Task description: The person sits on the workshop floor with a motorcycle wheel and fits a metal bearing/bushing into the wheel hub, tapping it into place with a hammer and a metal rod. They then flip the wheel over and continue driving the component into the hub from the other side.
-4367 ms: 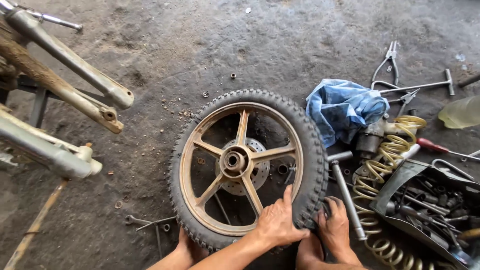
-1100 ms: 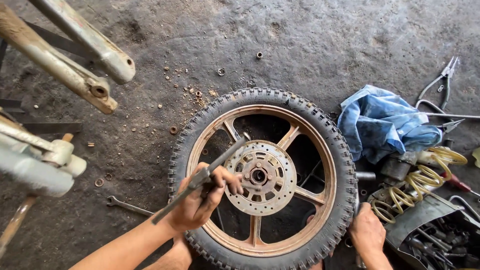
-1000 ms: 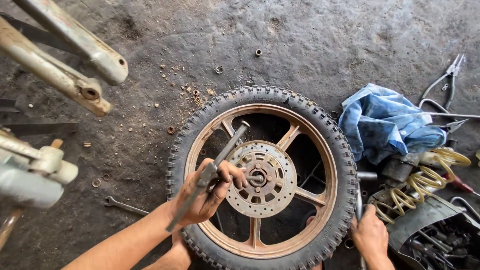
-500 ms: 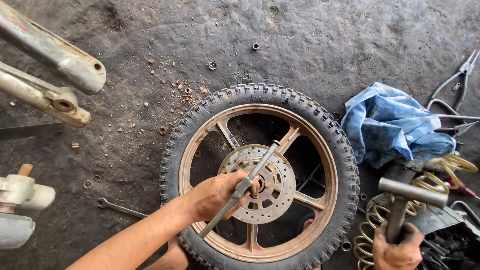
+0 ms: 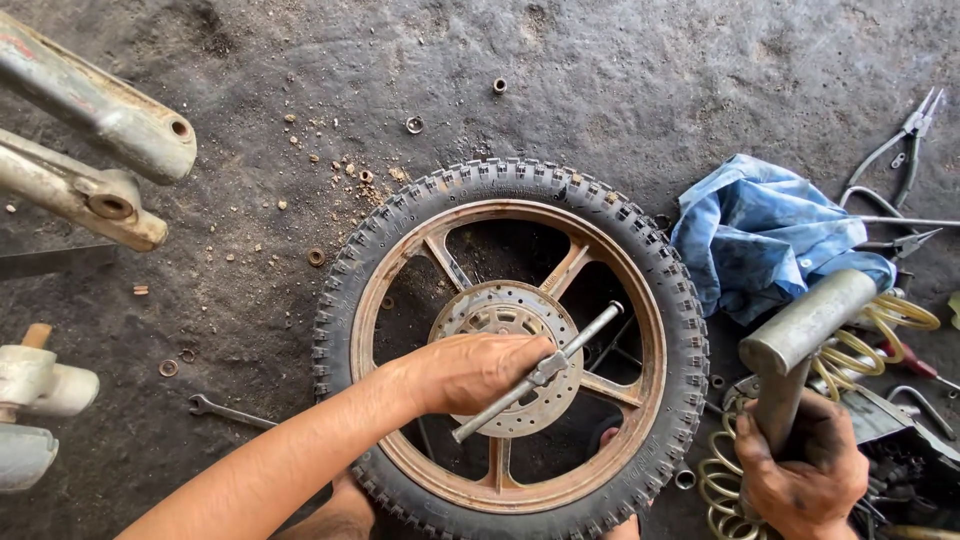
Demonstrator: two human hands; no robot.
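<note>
**Rod at the hub, hammer raised**

A wheel (image 5: 510,340) lies flat on the dirt floor (image 5: 620,70), tyre on, brake disc (image 5: 500,320) facing up at its centre. The left hand (image 5: 470,372) is closed around a metal rod (image 5: 540,372), which slants across the disc from about 7 o'clock to 2 o'clock, its upper end over a gap between the spokes. The right hand (image 5: 805,475), off the wheel's rim at 4 o'clock, grips the handle of a hammer (image 5: 800,330); the grey head tilts toward 2 o'clock, over a yellow coiled hose (image 5: 890,320). A blue rag (image 5: 765,235) lies just beside the tyre at 2 o'clock, pliers (image 5: 905,140) beyond it. A spanner (image 5: 228,410) rests on the floor at 8 o'clock. Small washers and nuts are scattered from 10 to 12 o'clock. Frame tubes (image 5: 100,150) reach in from 10 o'clock.
</note>
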